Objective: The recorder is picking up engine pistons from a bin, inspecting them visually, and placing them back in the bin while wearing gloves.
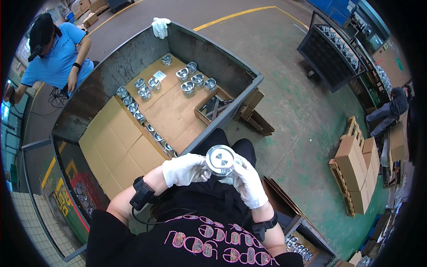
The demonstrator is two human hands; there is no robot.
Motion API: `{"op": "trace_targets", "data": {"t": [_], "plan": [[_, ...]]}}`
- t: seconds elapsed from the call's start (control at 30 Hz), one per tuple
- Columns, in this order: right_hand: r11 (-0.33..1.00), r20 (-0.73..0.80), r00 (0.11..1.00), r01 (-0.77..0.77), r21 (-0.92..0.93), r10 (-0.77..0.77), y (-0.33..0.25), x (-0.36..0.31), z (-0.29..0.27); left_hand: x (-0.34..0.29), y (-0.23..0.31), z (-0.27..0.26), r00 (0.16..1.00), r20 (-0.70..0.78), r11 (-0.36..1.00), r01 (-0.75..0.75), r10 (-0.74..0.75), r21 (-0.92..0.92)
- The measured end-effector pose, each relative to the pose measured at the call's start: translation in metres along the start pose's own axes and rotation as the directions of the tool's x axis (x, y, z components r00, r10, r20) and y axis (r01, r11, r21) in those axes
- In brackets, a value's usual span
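A shiny silver engine piston (220, 159) is held up in front of my body, its round crown facing up. White gloves cover both hands. My left hand (184, 170) grips the piston's left side with bent fingers, while my right hand (248, 181) closes round its right and lower side. Ahead of my hands stands a large metal bin (209, 42) lined with cardboard (171, 111). Several more pistons (187, 86) stand on that lining, and others (133, 107) form a row along the edge of a raised cardboard sheet (116, 142).
A small box (202, 116) with dark bars sits in the bin's near right corner. White gloves (160, 27) hang over its far rim. A person in blue (66, 58) stands left. Right are a loaded cart (327, 58), cartons on a pallet (351, 167) and another person (391, 111).
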State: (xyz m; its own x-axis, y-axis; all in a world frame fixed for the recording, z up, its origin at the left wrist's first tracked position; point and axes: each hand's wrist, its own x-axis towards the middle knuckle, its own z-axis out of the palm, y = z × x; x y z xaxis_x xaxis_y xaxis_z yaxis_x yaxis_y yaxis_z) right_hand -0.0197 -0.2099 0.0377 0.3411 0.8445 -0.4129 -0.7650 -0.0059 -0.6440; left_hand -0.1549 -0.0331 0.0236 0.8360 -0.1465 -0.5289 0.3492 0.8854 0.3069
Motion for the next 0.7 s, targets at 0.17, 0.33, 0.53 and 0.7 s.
{"op": "trace_targets", "data": {"t": [0.17,0.33,0.53,0.7], "plan": [[0.997,-0.047,0.999,0.022,-0.076,-0.026,0.006,0.007,-0.005,0.000,-0.003,-0.005,0.998,-0.048,0.996,-0.032,0.036,0.078],[1.000,-0.027,1.000,-0.001,-0.012,0.000,0.008,0.009,-0.011,0.003,-0.004,-0.003,0.997,-0.045,0.986,-0.062,0.070,0.153],[0.999,0.014,0.999,0.049,-0.008,-0.049,0.008,0.011,-0.012,0.009,-0.013,-0.009,0.989,-0.031,0.975,-0.135,0.143,0.175],[0.995,-0.011,0.995,0.098,-0.001,-0.098,0.014,0.015,-0.015,0.015,-0.023,-0.013,0.984,-0.061,0.971,-0.153,0.166,0.181]]}}
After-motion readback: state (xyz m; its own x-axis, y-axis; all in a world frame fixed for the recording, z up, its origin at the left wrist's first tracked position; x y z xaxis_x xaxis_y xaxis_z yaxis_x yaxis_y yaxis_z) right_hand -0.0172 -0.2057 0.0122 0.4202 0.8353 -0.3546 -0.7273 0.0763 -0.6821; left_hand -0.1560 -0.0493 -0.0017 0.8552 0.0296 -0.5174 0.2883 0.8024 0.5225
